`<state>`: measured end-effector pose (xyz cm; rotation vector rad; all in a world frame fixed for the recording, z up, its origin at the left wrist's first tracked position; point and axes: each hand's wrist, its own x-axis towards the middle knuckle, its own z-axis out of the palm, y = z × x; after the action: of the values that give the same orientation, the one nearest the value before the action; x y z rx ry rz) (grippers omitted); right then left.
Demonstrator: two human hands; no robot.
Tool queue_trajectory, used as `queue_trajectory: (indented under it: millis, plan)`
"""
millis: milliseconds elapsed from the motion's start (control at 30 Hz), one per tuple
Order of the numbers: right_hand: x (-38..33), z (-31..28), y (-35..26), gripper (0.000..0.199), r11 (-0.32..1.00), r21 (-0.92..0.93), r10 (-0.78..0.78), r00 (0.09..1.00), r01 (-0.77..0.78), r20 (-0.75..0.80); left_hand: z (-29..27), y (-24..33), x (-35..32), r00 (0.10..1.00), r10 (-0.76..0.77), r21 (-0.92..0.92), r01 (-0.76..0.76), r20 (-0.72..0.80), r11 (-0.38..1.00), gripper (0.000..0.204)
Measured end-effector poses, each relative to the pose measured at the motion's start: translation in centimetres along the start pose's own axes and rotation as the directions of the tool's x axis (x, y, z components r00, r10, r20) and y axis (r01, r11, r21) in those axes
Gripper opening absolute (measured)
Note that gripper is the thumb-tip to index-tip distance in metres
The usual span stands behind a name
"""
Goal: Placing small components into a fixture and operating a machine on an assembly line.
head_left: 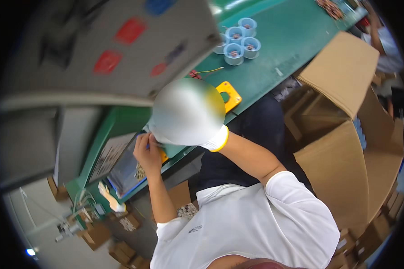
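Observation:
My bare left hand (148, 151) is at the near edge of the green bench, fingers curled together in a pinch. What they hold, if anything, I cannot make out. My right hand (216, 138) wears a white glove with a yellow cuff. A round blurred patch hides most of this hand, including its fingers, and whatever lies between the hands. Just beyond the patch is a yellow plate with a round hole (231, 97). Red parts with a yellow wire (196, 74) lie farther back. Beside my left hand is a blue-edged tray (121, 177) with small brass-coloured pieces.
Several light-blue cups (234, 54) holding small parts stand on the green bench (283, 45). A large grey machine housing (121, 54) looms at upper left. An open cardboard box (336, 157) stands at right. A co-worker's gloved arm (112, 198) shows at lower left; another person (384, 49) is at upper right.

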<state>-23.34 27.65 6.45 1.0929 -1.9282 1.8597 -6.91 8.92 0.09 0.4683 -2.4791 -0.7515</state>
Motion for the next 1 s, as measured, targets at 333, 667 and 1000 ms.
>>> queue_trajectory:
  millis: [333,667,1000]
  plan:
    - [13.6,-7.1,10.6,0.042,0.712,-0.648,0.192,0.963,-0.271,-0.191,-0.2,0.6,0.2,0.999,-0.051,0.032,0.051,-0.003,0.998,0.020]
    - [15.0,-8.9,20.3,0.035,0.484,-0.874,0.382,0.908,-0.037,0.173,0.3,0.7,0.4,1.000,-0.019,0.014,0.018,0.025,1.000,0.026]
    - [-4.8,-13.8,12.6,0.023,0.552,-0.794,-0.019,0.948,-0.255,-0.318,-0.1,0.3,-0.2,0.998,-0.067,-0.028,0.067,0.000,0.997,0.021]
